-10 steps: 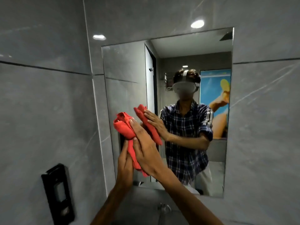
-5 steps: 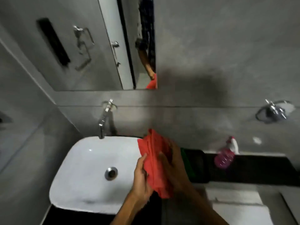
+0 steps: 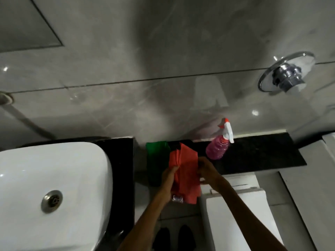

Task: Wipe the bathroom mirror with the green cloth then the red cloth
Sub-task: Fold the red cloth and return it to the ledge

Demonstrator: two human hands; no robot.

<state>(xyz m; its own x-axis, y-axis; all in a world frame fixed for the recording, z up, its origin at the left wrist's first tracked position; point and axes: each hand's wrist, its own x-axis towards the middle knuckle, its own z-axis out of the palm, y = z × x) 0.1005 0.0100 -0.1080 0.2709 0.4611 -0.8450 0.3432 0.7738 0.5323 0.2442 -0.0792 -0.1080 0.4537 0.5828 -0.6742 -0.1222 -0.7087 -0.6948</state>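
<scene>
The red cloth (image 3: 184,171) hangs folded between both hands, low over the dark ledge. My left hand (image 3: 168,175) pinches its left edge. On the cloth's right edge, my right hand (image 3: 208,172) grips it. The green cloth (image 3: 156,160) lies draped over the ledge just left of the red one, partly hidden behind it. Only the bottom right corner of the mirror (image 3: 23,24) shows, at the top left of the view.
A white basin (image 3: 45,187) with a metal drain sits at the left. A pink spray bottle (image 3: 218,147) stands on the black ledge (image 3: 262,153) right of the cloths. A chrome wall fitting (image 3: 286,73) is upper right. A white toilet lid (image 3: 239,214) lies below the right arm.
The view has swung from the mirror down to the ledge. Both hands have carried the red cloth down and right, away from the mirror, to beside the green cloth.
</scene>
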